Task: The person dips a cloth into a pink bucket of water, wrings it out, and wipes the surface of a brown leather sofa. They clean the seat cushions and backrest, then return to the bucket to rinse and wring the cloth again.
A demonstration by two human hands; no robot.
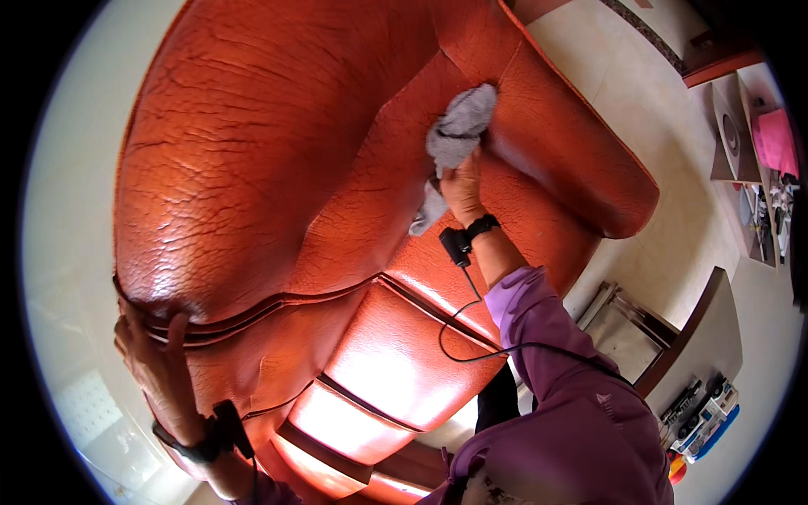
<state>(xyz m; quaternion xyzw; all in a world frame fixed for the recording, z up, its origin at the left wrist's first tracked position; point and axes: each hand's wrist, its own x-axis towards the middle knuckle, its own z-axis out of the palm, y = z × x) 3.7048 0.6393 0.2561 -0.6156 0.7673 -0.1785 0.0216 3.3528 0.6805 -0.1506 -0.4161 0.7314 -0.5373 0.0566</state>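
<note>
My right hand (462, 186) grips a grey cloth (466, 117), which is bunched against the inner corner where the backrest, seat and armrest of a reddish-brown leather sofa (353, 214) meet. One end of the cloth hangs below my fingers onto the seat. At the lower left, my left hand (154, 360) rests on the top edge of the backrest (252, 158), beside the seam between two sections. Its fingers are spread, with no object seen in them. Creases run across the leather, and bright light glares off the nearer seat cushions (388, 360).
Beyond the armrest (562, 139) lies a pale tiled floor (682, 208). At right stand a small table (701, 334), a toy vehicle (707, 423) and shelves (735, 170) with a pink item (775, 142). A black cable (467, 360) loops from my right wrist device (456, 246) over the seat.
</note>
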